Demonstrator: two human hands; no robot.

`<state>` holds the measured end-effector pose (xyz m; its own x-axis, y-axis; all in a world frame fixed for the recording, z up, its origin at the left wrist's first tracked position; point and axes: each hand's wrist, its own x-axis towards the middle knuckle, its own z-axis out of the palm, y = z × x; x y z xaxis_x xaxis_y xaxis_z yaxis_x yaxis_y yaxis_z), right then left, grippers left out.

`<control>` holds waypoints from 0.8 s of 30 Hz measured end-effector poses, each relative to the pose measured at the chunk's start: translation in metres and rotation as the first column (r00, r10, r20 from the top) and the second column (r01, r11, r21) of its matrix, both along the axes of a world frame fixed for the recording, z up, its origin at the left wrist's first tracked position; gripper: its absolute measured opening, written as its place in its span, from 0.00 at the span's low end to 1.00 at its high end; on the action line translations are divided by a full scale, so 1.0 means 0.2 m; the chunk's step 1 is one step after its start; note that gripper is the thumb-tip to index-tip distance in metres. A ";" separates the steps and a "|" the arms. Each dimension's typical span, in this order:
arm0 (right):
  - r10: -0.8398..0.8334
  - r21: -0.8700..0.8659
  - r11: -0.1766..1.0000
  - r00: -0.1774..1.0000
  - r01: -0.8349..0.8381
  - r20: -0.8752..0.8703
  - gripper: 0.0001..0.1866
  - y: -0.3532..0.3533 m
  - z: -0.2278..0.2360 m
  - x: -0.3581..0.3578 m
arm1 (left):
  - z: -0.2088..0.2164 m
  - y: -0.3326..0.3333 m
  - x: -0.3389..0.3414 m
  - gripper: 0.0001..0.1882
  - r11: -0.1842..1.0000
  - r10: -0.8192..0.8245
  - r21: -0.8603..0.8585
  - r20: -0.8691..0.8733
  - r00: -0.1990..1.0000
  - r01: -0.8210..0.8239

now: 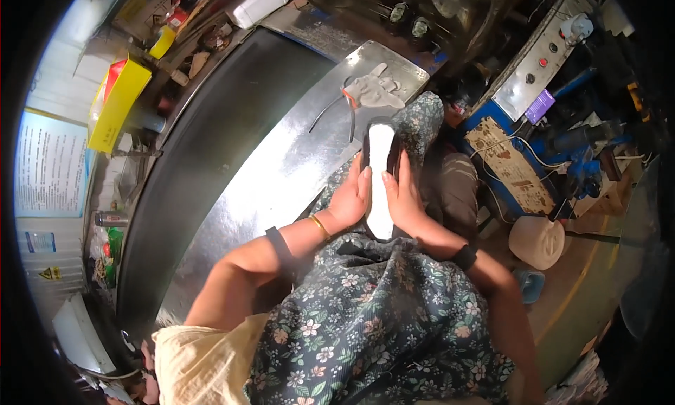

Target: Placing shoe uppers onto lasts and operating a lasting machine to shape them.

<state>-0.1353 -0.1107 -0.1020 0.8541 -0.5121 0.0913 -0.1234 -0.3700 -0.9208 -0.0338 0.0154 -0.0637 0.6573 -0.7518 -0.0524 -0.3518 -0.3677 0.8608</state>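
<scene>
At the far left a poster [48,167] hangs on the wall, with a yellow box [118,103] above and right of it and a spray can [111,219] lying on the ledge below. Next comes a dark belt [211,152], running from the lower left up toward the top middle. Beside it on the right lies a shiny metal table [281,173]. Near its far end rest a white glove [375,90] and, just left of the glove, a tool with thin dark handles [337,111].

The left hand [349,198] comes in over the table's near edge, a gold bangle [320,227] and a dark band on its arm. Its fingers are pressed flat against the left edge of a shoe sole [380,173], thumb up along the side. The sole is black at the rim and white inside, lying lengthwise on the person's lap, over a floral apron [365,313], toe pointing away. The right hand [406,200] presses the sole's right edge in the same way, fingers together, so the sole is clamped between both palms. A black wristband [465,256] sits on the right arm.

Farther right stands a blue machine [562,152] with a grey control panel [538,64] carrying buttons. A round tan cushion [538,240] lies on the floor near the right elbow.
</scene>
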 end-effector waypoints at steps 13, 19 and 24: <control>0.095 0.635 0.770 0.995 -0.064 -0.015 0.26 -0.47 0.16 0.49 | -0.02 -0.50 0.40 0.27 0.997 0.020 0.073 -0.286 0.958 0.001; -0.362 -0.273 0.893 0.932 0.358 0.038 0.19 -0.45 0.09 0.45 | -0.12 -0.52 0.36 0.21 0.989 0.072 -0.120 -0.133 0.989 -0.088; -0.377 0.497 0.800 0.926 0.335 -0.017 0.22 -0.44 0.06 0.38 | -0.26 -0.57 0.42 0.19 0.939 -0.122 -0.343 -0.308 0.943 0.009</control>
<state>-0.0594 -0.1989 -0.0902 0.6035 -0.7743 -0.1902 -0.0784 0.1798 -0.9806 0.0499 -0.0989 -0.1158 0.5957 -0.8032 0.0085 -0.0500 -0.0265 0.9984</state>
